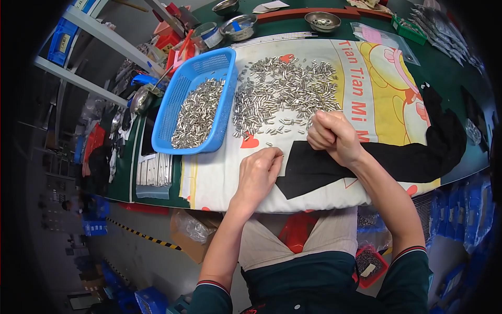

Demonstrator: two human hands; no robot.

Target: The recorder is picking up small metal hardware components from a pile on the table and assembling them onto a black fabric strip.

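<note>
A wide spread of small silver metal pins (pixel 285 86) lies on a printed towel (pixel 219 178) covering the table. My left hand (pixel 258 175) rests on the towel in front of them, its thumb and fingers pinched together; what they hold, if anything, is too small to name. My right hand (pixel 334 135) is curled closed above the near right edge of the pins, and its fingers hide whatever is inside. Beneath my right wrist a black cloth (pixel 319 170) stretches across the towel, its left end beside my left fingertips. A few loose pins lie between the hands and the heap.
Left of the heap stands a blue perforated basket (pixel 226 99) partly filled with similar pins. Bagged metal rods (pixel 155 171) lie at the table's left edge. Metal bowls (pixel 322 22) and a green tray (pixel 409 30) sit along the back. A grey shelf frame (pixel 99 39) rises at left.
</note>
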